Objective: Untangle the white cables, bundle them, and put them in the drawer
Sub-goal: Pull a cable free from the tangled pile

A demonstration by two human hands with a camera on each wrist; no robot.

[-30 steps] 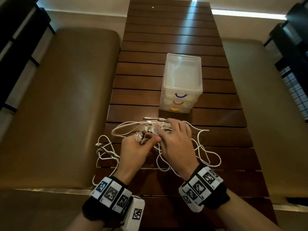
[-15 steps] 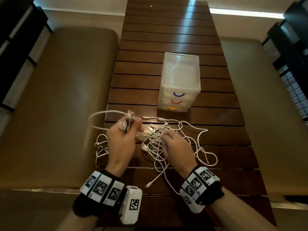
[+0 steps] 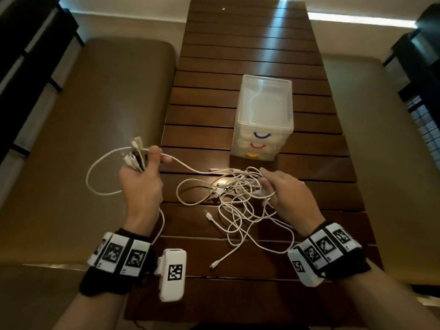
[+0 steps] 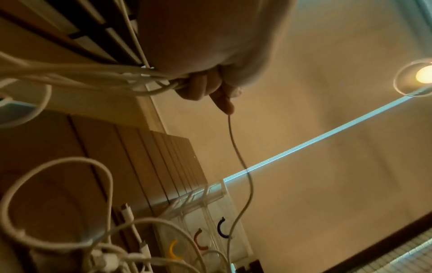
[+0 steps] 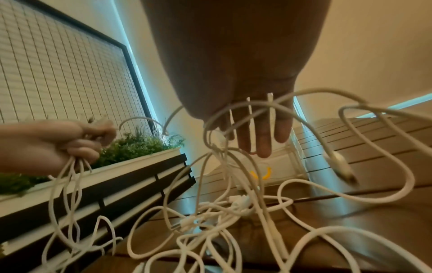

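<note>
A tangle of white cables (image 3: pixel 238 201) lies on the dark slatted wooden table (image 3: pixel 238 44). My left hand (image 3: pixel 147 163) is raised over the table's left edge and grips a bunch of cable ends (image 3: pixel 137 153). One cable runs from it to the tangle. In the left wrist view the left hand (image 4: pixel 210 83) has its fingers curled round the strands (image 4: pixel 93 77). My right hand (image 3: pixel 269 186) rests on the tangle with straight, spread fingers (image 5: pixel 261 136), and cables (image 5: pixel 222 212) are threaded across them. The clear three-drawer unit (image 3: pixel 262 120) stands just beyond, its drawers shut.
Padded benches flank the table on the left (image 3: pixel 83 139) and right (image 3: pixel 381 163). A white planter with green plants (image 5: pixel 140 146) sits on a black slatted partition to the left. Loose cable ends (image 3: pixel 214 264) trail toward the table's near edge.
My left hand has pulled its bunch of cable ends up and to the left, away from the tangle. The right hand has shifted right and stayed on the pile, which has spread out.
</note>
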